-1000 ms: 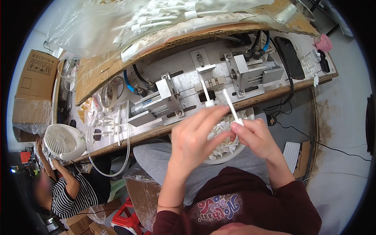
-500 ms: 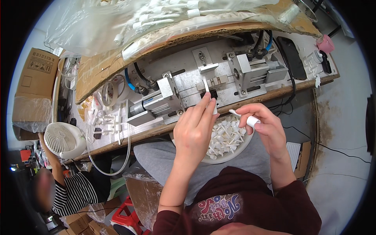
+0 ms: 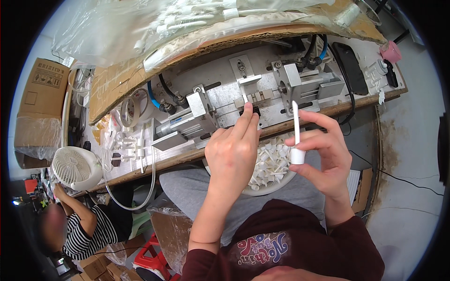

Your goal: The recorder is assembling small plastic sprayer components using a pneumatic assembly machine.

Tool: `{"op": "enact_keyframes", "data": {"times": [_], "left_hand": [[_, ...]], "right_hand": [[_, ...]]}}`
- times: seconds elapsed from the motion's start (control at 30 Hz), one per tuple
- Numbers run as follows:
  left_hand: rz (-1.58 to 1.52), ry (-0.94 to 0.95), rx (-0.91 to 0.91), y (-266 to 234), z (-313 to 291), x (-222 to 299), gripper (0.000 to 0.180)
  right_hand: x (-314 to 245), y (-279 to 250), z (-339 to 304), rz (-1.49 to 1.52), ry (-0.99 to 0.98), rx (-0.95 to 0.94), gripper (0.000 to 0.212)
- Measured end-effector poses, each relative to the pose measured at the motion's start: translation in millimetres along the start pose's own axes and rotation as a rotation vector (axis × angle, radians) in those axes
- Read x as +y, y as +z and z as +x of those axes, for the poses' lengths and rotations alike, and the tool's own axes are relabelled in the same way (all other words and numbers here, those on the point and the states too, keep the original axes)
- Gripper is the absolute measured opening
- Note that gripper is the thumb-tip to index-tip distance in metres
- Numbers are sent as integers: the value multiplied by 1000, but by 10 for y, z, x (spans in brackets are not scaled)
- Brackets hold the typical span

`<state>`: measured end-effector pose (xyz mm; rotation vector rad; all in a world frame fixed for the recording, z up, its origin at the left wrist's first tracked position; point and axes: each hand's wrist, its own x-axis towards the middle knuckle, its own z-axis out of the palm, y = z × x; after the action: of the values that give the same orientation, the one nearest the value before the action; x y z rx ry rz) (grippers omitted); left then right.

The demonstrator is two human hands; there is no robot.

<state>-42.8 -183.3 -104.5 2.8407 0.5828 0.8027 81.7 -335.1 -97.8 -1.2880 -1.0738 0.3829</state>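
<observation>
My right hand (image 3: pixel 326 154) pinches a white cap with a long stick (image 3: pixel 296 133), stick pointing up, beside the bench edge. My left hand (image 3: pixel 233 157) reaches over the metal fixture (image 3: pixel 262 97) with index and middle fingers stretched forward. Its fingertips rest on a white stick (image 3: pixel 244 95) lying at the fixture's small slotted block; the thumb and the stick's near end are hidden under the hand. Below my hands, a white bowl (image 3: pixel 268 190) on my lap holds many small white caps and sticks.
Metal cylinder units stand left (image 3: pixel 190 119) and right (image 3: pixel 300 86) of the fixture. A cardboard sheet (image 3: pixel 117 89) with plastic-bagged parts overhangs behind. A black phone (image 3: pixel 350 69) lies at right, a white fan (image 3: pixel 76 166) at left. Another person in a striped shirt (image 3: pixel 89 236) sits lower left.
My right hand has turned the cap so its stick now points upward. My left fingertips have slid slightly forward along the fixture. The other person's arms have moved.
</observation>
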Motion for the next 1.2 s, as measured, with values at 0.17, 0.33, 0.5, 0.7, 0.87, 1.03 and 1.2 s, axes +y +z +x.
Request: {"op": "enact_keyframes", "data": {"times": [0.17, 0.33, 0.5, 0.7, 0.87, 1.03, 1.2], "left_hand": [[-29, -1, 34, 21, -30, -32, 26], [-95, -35, 18, -21, -84, -31, 28], [-350, -31, -170, -204, -423, -22, 26], [-508, -104, -336, -90, -799, 27, 22], [-496, -82, -365, 60, -879, 70, 27], [-467, -67, -343, 16, -765, 131, 53], [-508, -79, -300, -47, -813, 91, 60]], "right_hand": [[32, 16, 37, -388, -165, -45, 32], [167, 51, 274, -591, -338, -103, 30], [277, 186, 388, -779, -441, -248, 23], [344, 367, 437, -958, -467, -262, 16], [278, 372, 467, -985, -425, -312, 19], [271, 373, 482, -1031, -444, -321, 17], [92, 396, 694, -761, -423, -283, 18]]}}
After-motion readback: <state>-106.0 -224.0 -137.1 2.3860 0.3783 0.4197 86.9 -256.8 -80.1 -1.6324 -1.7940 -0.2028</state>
